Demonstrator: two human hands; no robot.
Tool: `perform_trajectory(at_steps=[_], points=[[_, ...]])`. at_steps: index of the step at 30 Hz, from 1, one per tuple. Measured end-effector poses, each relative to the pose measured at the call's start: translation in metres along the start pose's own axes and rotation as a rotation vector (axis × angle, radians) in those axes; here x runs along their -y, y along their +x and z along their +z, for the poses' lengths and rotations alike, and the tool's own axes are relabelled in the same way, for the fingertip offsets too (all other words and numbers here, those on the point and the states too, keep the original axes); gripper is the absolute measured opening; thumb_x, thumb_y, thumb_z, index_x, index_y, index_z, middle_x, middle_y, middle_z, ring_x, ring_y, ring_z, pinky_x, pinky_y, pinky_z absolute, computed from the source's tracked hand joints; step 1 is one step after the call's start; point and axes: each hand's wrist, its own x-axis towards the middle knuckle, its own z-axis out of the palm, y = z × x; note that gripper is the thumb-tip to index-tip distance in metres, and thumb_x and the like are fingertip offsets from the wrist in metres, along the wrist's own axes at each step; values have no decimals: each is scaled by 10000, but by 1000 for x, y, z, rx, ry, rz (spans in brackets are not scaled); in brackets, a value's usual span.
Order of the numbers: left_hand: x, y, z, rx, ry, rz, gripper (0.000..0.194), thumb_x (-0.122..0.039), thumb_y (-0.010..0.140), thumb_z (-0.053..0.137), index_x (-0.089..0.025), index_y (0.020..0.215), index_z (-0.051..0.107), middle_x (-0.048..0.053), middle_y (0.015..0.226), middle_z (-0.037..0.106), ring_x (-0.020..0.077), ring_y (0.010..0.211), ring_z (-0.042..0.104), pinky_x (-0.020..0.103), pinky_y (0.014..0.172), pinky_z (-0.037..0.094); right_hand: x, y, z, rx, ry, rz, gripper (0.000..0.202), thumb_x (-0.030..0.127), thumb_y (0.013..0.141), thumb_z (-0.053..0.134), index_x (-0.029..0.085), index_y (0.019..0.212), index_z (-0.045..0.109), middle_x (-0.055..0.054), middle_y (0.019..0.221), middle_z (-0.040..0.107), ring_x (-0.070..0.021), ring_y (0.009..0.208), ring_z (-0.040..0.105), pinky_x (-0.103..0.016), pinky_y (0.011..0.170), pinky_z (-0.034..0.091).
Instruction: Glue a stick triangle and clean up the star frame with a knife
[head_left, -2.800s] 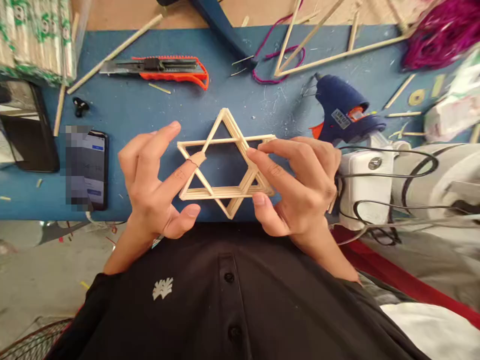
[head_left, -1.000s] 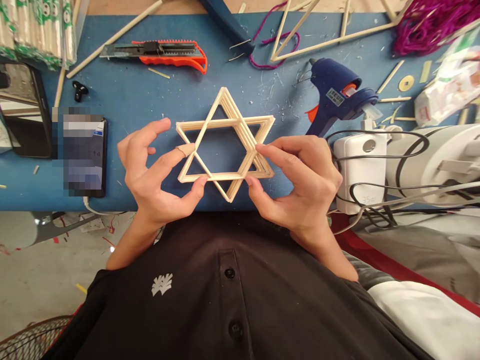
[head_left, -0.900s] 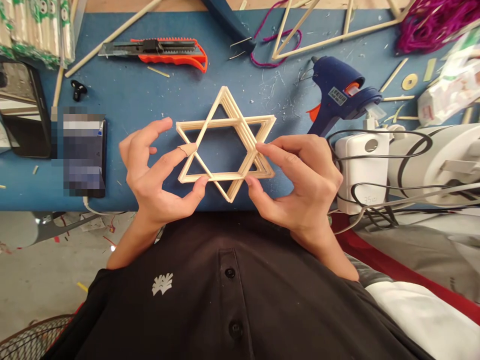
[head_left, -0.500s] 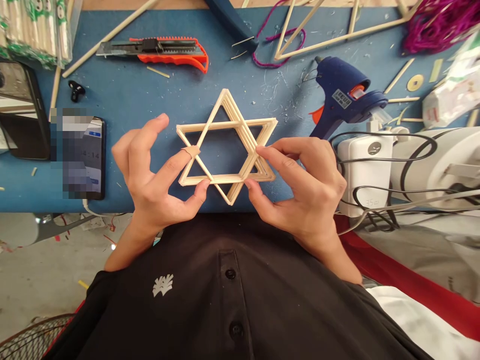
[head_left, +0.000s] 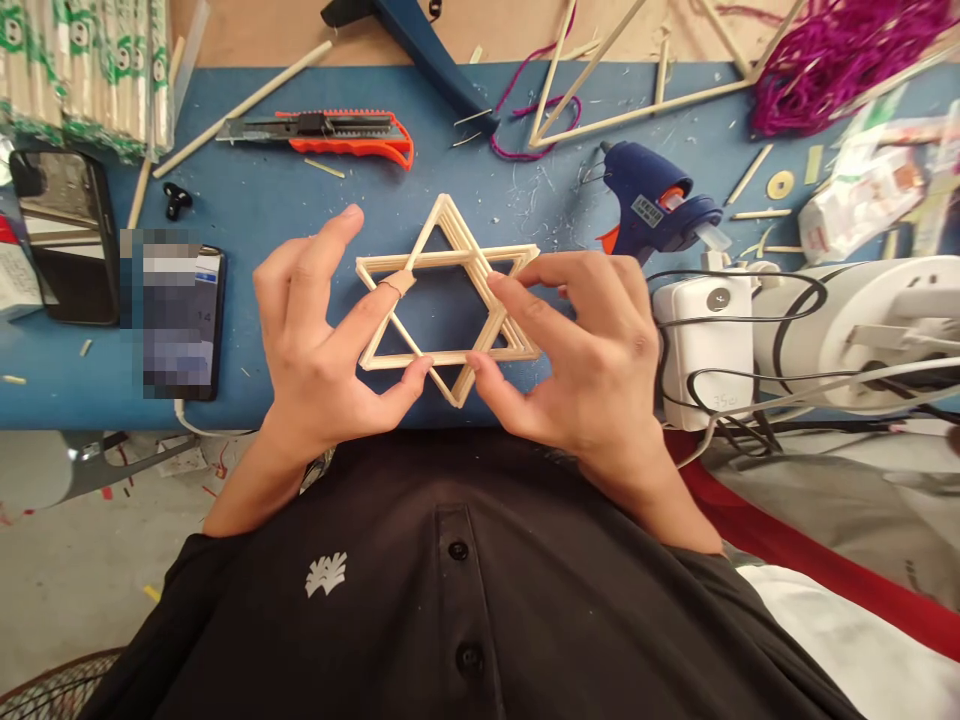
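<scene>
A six-pointed star frame [head_left: 457, 357] built from stacked thin wooden sticks lies on the blue mat in front of me. My left hand [head_left: 330, 335] grips its left side, thumb at the lower bar and bandaged index finger on the upper left crossing. On the opposite side my right hand [head_left: 577, 345] holds the star, its index finger on the right edge and thumb on the bottom bar. Beyond the right hand stands a blue hot glue gun [head_left: 652, 195].
An orange utility knife [head_left: 345, 135], a blue-handled tool [head_left: 435, 70] and purple yarn [head_left: 817, 65] lie farther back. Two phones, including the lit phone [head_left: 184, 330], are at left. A white charger [head_left: 701, 350] with cables sits at right. Bagged sticks [head_left: 82, 75] occupy the back left.
The view has shifted, showing more of the table's back. My left index finger has slid up along the star's left edge, and my right fingers have moved slightly inward.
</scene>
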Motion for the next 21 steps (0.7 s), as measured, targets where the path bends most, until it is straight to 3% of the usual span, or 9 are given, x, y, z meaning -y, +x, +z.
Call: perform_trajectory(at_steps=[3,10,15,21], points=[[-3,6,4,17,-6,-19,627,-612,861,781,-329,1413,690,50,1809,396,550,1587,363,782,1266,300,0,0,7,56,15,39,526,557,972,680,251,1399,714,-155,1221,746,-357,1127,696,-585,1010,553],[-2,6,8,9,21,-18,701,-651,854,783,-327,1462,654,41,1820,384,537,1575,383,736,1270,339,-2,-3,9,72,57,71,616,565,967,707,235,1486,674,-167,1228,724,-360,1116,669,-584,998,547],[-2,6,5,21,1,-7,682,-663,878,762,-309,1455,675,51,1818,387,551,1605,345,759,1308,266,-3,-1,6,94,85,76,613,547,973,707,237,1501,668,-161,1240,724,-360,1129,671,-585,1017,553],[-6,6,3,-9,45,38,712,-592,840,819,-369,1495,656,47,1821,373,539,1579,400,778,1309,293,-1,2,5,110,49,70,596,539,966,709,225,1472,668,-163,1257,723,-344,1070,682,-569,990,559]])
